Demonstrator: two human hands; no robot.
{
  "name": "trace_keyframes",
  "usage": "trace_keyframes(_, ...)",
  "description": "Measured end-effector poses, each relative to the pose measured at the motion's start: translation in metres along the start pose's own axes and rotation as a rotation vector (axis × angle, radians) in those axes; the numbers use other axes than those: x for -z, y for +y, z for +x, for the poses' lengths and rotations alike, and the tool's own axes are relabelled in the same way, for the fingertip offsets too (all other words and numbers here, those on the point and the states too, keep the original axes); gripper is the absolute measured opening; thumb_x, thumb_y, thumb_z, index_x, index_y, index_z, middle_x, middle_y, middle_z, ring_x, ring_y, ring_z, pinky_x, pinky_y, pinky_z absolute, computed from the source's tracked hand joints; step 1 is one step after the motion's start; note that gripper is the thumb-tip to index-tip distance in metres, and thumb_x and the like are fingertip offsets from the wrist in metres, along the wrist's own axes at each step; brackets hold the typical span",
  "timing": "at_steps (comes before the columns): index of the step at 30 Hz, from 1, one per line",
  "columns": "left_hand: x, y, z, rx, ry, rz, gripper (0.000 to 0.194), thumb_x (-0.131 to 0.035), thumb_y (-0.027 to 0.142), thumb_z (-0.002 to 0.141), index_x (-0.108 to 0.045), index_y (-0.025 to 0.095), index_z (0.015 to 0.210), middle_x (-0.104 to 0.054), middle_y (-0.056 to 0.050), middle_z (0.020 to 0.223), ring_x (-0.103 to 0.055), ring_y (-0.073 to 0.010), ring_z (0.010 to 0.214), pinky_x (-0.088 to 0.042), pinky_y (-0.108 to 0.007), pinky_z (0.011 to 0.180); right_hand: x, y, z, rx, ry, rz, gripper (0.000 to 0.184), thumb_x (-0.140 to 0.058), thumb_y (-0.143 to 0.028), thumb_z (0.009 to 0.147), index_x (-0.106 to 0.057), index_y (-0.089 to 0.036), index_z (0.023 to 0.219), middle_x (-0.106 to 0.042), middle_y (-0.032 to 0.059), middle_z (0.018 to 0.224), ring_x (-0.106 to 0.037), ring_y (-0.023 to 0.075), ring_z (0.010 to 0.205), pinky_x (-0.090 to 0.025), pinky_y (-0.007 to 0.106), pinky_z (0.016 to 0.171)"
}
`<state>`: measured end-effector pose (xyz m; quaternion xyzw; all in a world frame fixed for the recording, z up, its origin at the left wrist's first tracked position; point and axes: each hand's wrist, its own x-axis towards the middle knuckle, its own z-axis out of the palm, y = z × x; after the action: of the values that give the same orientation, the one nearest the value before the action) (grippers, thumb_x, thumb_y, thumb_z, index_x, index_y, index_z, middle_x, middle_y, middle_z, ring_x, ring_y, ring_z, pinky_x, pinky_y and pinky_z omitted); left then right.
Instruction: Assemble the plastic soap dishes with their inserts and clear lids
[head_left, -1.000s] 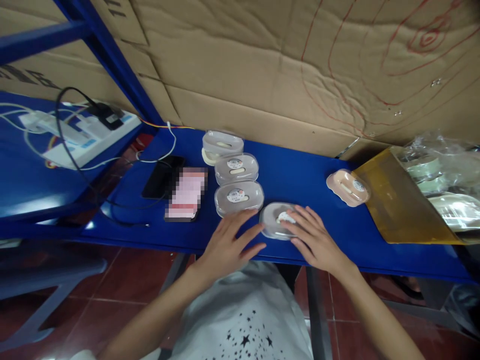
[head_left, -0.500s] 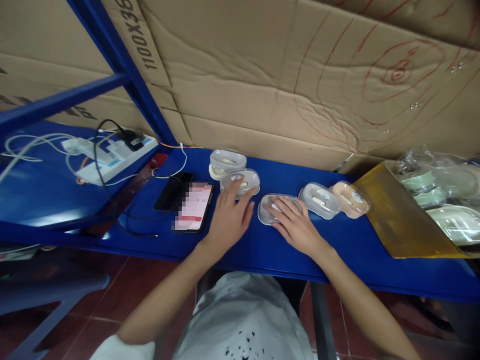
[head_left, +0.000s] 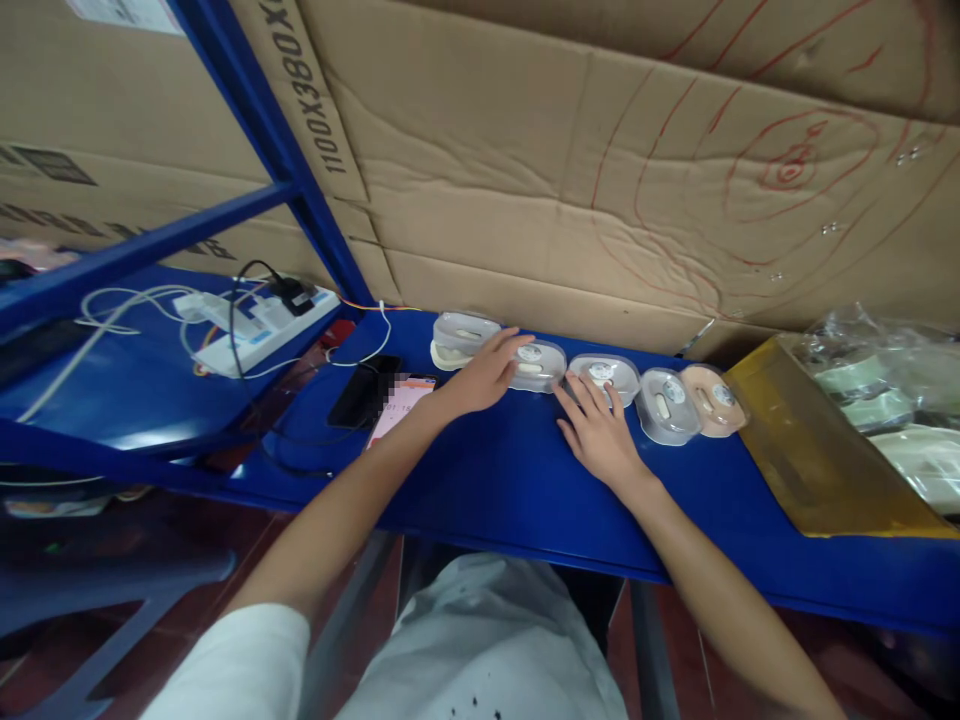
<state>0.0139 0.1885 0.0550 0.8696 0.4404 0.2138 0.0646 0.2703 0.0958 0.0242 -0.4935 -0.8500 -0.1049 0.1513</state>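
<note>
Several oval boxes with clear lids stand along the back of the blue table. My left hand (head_left: 484,378) is open, fingers stretched to the right over the left edge of a whitish box (head_left: 538,368). Just left of it, a cream-based box (head_left: 454,355) is partly hidden by that hand. My right hand (head_left: 601,432) lies open with its fingertips at the front of another clear-lidded box (head_left: 619,372). To the right stand a grey-white box (head_left: 667,420) and a peach box (head_left: 718,405), side by side. The lids carry small round stickers.
A phone with a lit screen (head_left: 401,400) lies by my left forearm, beside a dark phone (head_left: 356,395). A power strip (head_left: 262,335) with cables is at the left. An open yellowish carton (head_left: 795,440) holds plastic-wrapped items at right. Cardboard (head_left: 487,180) backs the table.
The box under my right hand has moved back into the row. My left hand has shifted right, and the box near it has also moved right. The grey-white box has turned.
</note>
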Motion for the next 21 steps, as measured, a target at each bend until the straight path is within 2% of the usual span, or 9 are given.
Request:
trace_keyframes(3, 0.013, -0.019, -0.005, 0.162, 0.014, 0.109, 0.050, -0.043, 0.012, 0.102, -0.054, 0.018, 0.150, -0.054, -0.020, 0.156, -0.051, -0.0345, 0.149, -0.043, -0.060, 0.122, -0.003, -0.001, -0.001, 0.023, -0.019, -0.028, 0.056, -0.043, -0.022, 0.110, -0.043, -0.025, 0.166, -0.037, 0.0131, 0.175, -0.037, 0.0368, 0.160, -0.025, 0.069, 0.129)
trace_keyframes(5, 0.015, -0.023, -0.014, 0.270, 0.016, 0.183, 0.043, -0.046, 0.015, 0.101, -0.059, 0.015, 0.142, -0.059, -0.024, 0.145, -0.056, -0.0414, 0.140, -0.047, -0.066, 0.114, -0.005, -0.005, 0.005, 0.083, -0.029, -0.030, 0.057, -0.044, -0.020, 0.110, -0.043, -0.027, 0.167, -0.037, 0.0113, 0.175, -0.036, 0.0359, 0.161, -0.025, 0.069, 0.130)
trace_keyframes(7, 0.013, -0.022, -0.023, 0.342, 0.018, 0.245, 0.042, -0.050, 0.019, 0.101, -0.059, 0.013, 0.141, -0.058, -0.026, 0.143, -0.056, -0.0445, 0.137, -0.049, -0.067, 0.109, -0.008, -0.009, 0.017, 0.130, -0.038, -0.033, 0.056, -0.046, -0.023, 0.110, -0.045, -0.028, 0.166, -0.038, 0.0110, 0.174, -0.037, 0.0361, 0.160, -0.027, 0.068, 0.129)
trace_keyframes(9, 0.010, -0.020, -0.028, 0.378, 0.018, 0.290, 0.042, -0.053, 0.022, 0.100, -0.058, 0.015, 0.142, -0.055, -0.026, 0.145, -0.054, -0.0451, 0.138, -0.050, -0.066, 0.107, -0.014, -0.011, 0.034, 0.107, -0.037, -0.041, 0.053, -0.049, -0.027, 0.110, -0.050, -0.025, 0.162, -0.042, 0.0134, 0.172, -0.040, 0.0384, 0.158, -0.030, 0.068, 0.127)
trace_keyframes(12, 0.010, -0.020, -0.030, 0.387, 0.008, 0.324, 0.037, -0.057, 0.024, 0.099, -0.063, 0.018, 0.135, -0.053, -0.024, 0.148, -0.052, -0.0439, 0.139, -0.051, -0.064, 0.106, -0.026, -0.007, 0.055, -0.001, -0.016, -0.047, 0.050, -0.052, -0.031, 0.108, -0.057, -0.017, 0.156, -0.044, 0.0204, 0.169, -0.045, 0.0437, 0.153, -0.034, 0.072, 0.123)
trace_keyframes(15, 0.011, -0.024, -0.030, 0.350, -0.001, 0.320, 0.031, -0.060, 0.021, 0.097, -0.067, 0.018, 0.127, -0.054, -0.022, 0.151, -0.049, -0.0438, 0.141, -0.052, -0.065, 0.107, -0.033, -0.002, 0.062, -0.044, 0.001, -0.048, 0.050, -0.052, -0.034, 0.108, -0.060, -0.011, 0.152, -0.043, 0.0241, 0.169, -0.046, 0.0459, 0.152, -0.035, 0.072, 0.122)
trace_keyframes(19, 0.006, -0.023, -0.033, 0.240, -0.021, 0.256, 0.029, -0.062, 0.019, 0.096, -0.068, 0.017, 0.124, -0.064, -0.018, 0.138, -0.050, -0.0399, 0.142, -0.051, -0.059, 0.113, -0.026, -0.004, 0.057, -0.015, 0.017, -0.033, 0.050, -0.046, -0.030, 0.110, -0.056, -0.011, 0.156, -0.042, 0.0205, 0.171, -0.042, 0.0402, 0.156, -0.031, 0.065, 0.128)
trace_keyframes(21, 0.003, -0.017, -0.035, 0.180, -0.024, 0.213, 0.029, -0.063, 0.020, 0.097, -0.069, 0.019, 0.125, -0.065, -0.015, 0.139, -0.051, -0.0357, 0.142, -0.049, -0.055, 0.119, -0.020, -0.010, 0.054, 0.033, 0.033, 0.001, 0.052, -0.044, -0.031, 0.112, -0.051, -0.014, 0.160, -0.041, 0.0165, 0.172, -0.042, 0.0353, 0.157, -0.030, 0.059, 0.130)
